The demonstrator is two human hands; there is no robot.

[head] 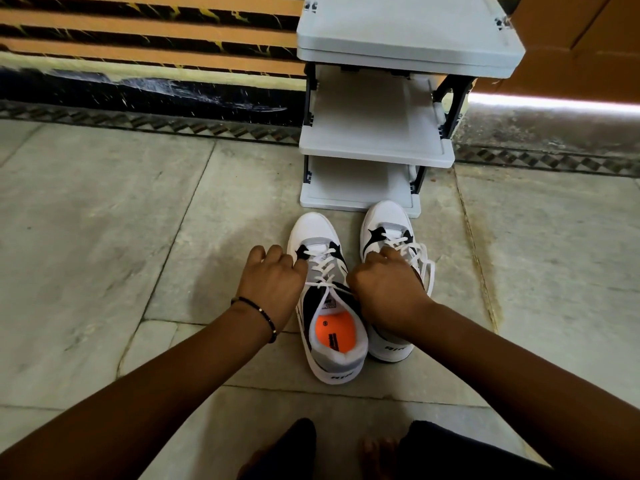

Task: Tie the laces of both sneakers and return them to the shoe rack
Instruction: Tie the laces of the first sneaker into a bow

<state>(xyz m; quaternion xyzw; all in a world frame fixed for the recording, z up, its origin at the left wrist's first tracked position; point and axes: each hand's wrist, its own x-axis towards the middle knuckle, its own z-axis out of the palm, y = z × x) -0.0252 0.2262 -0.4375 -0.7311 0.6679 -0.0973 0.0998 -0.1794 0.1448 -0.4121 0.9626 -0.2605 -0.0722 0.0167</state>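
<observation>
Grey stone-tile floor (104,237), wide bare stretches left and right of the shoes, more bare tile toward the camera. Far edge of the floor ends at a patterned border strip and a dark skirting under an orange-and-black striped wall (138,32). Light grey plastic shoe rack with black side posts (375,133) stands against that wall, centre-right; three shelf levels show, all bare. Brown cardboard box (571,46) sits just right of the rack's top.

Two sneakers on the floor directly in front of the rack's bottom shelf, toes toward it, side by side and touching or nearly so. Left white, grey and black sneaker with orange insole (325,306) sits a bit nearer the camera; right white, grey and black sneaker (388,237) has its toe just at the rack's base, heel partly hidden under the wrist.

Left hand (270,282) curled, fingers bent down at the left sneaker's outer side by the upper eyelets; what it grips cannot be told. Thin black bead bracelet (258,311) on that wrist. Right hand (388,289) closed in a loose fist between the two shoes, pinching a white lace (325,275) of the left sneaker near the tongue. Right sneaker's white laces (420,261) lie looped over its outer side.

Count: two sneakers, two hands, one rack, one box, one bracelet.
</observation>
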